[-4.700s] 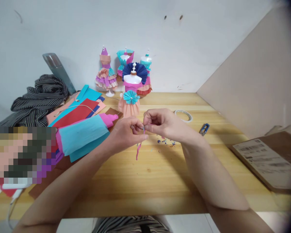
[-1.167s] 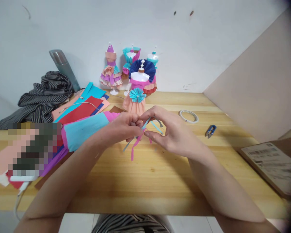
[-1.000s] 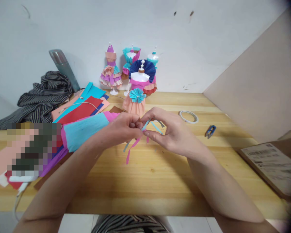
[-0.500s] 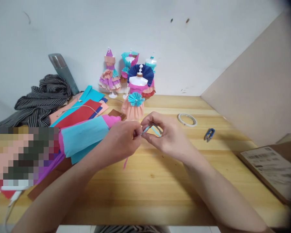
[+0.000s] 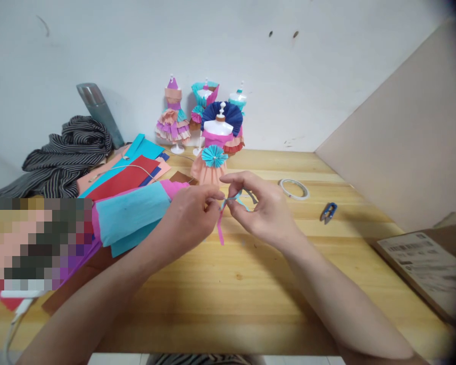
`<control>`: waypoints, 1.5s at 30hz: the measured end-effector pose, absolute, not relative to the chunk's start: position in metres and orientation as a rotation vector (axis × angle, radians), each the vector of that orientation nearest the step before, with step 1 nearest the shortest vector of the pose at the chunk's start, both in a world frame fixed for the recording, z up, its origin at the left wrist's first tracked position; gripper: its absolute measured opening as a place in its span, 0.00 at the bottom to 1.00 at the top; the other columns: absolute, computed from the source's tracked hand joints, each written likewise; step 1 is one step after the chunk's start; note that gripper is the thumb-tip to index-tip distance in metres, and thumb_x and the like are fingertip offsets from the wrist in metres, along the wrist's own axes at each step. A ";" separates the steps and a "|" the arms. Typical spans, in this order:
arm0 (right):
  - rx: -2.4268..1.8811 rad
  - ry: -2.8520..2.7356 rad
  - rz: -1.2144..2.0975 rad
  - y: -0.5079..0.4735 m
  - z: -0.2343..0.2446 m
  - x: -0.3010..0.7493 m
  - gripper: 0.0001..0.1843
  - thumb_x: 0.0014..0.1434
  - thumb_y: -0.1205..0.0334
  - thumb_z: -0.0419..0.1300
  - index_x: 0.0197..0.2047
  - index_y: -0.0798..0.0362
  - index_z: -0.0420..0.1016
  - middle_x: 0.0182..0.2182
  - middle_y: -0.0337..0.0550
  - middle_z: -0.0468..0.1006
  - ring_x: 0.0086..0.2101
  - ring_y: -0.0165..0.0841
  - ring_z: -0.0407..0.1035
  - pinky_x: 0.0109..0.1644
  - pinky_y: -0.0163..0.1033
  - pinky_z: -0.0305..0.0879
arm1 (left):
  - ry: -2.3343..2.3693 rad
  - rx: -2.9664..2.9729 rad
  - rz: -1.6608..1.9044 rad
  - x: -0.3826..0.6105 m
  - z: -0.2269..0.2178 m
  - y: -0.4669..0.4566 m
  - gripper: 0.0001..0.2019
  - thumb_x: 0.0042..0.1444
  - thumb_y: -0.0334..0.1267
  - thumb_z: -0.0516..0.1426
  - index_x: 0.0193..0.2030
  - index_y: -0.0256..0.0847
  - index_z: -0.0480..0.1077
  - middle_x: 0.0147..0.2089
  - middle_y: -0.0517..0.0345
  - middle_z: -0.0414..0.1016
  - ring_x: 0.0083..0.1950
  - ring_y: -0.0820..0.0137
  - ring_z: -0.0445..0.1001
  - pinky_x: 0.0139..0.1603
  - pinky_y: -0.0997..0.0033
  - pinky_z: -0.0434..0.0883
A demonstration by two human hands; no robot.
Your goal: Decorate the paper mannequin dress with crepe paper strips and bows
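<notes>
Several thin paper strips are pinched between my two hands above the wooden table. My left hand (image 5: 192, 210) is closed, thumb and forefinger together at the strips' left end. My right hand (image 5: 264, 210) pinches them from the other side, its forefinger arched. A light blue strip (image 5: 243, 204) and a grey strip (image 5: 250, 194) loop inside the right hand's curl. From between the fingertips a narrow pink strip (image 5: 221, 233) hangs down. Just behind the hands stands a small mannequin (image 5: 217, 128) in a pink top, navy pleated collar, turquoise rosette and peach skirt.
More dressed mannequins (image 5: 173, 114) stand by the wall. Crepe paper sheets (image 5: 135, 210), a striped cloth (image 5: 70, 152) and a bottle (image 5: 101, 114) lie left. A tape roll (image 5: 307, 191), blue thread snips (image 5: 329, 213) and a cardboard box (image 5: 414, 268) are right.
The pink strip has swung from below my left hand to hang between both hands. My right forefinger has lifted and arched, and the fingertips have drawn slightly apart.
</notes>
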State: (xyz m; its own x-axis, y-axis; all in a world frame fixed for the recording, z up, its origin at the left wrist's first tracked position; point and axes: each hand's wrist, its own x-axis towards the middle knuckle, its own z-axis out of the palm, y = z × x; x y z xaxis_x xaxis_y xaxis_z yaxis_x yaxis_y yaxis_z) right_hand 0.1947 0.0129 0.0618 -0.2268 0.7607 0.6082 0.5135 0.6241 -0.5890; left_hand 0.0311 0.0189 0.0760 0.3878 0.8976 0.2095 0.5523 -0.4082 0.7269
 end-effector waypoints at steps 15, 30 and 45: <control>-0.974 -1.541 0.802 0.020 0.062 0.195 0.16 0.46 0.68 0.61 0.41 0.52 0.72 0.27 0.36 0.70 0.30 0.29 0.67 0.33 0.37 0.65 | 1.319 2.275 0.760 0.041 0.079 0.006 0.15 0.58 0.33 0.50 0.50 0.39 0.70 0.20 0.65 0.63 0.23 0.74 0.59 0.25 0.74 0.54; -0.873 -1.380 1.005 0.020 0.064 0.197 0.18 0.46 0.65 0.66 0.42 0.51 0.71 0.27 0.34 0.71 0.27 0.27 0.68 0.33 0.35 0.65 | 1.096 2.436 1.455 0.032 0.074 0.011 0.05 0.58 0.32 0.55 0.33 0.42 0.72 0.42 0.56 0.79 0.43 0.68 0.72 0.46 0.66 0.65; -0.808 -1.475 0.912 0.016 0.065 0.194 0.15 0.49 0.67 0.66 0.42 0.51 0.74 0.27 0.35 0.72 0.30 0.28 0.69 0.38 0.37 0.67 | 1.168 2.377 1.370 0.036 0.070 0.011 0.04 0.53 0.30 0.57 0.33 0.41 0.72 0.26 0.62 0.72 0.29 0.74 0.67 0.30 0.74 0.63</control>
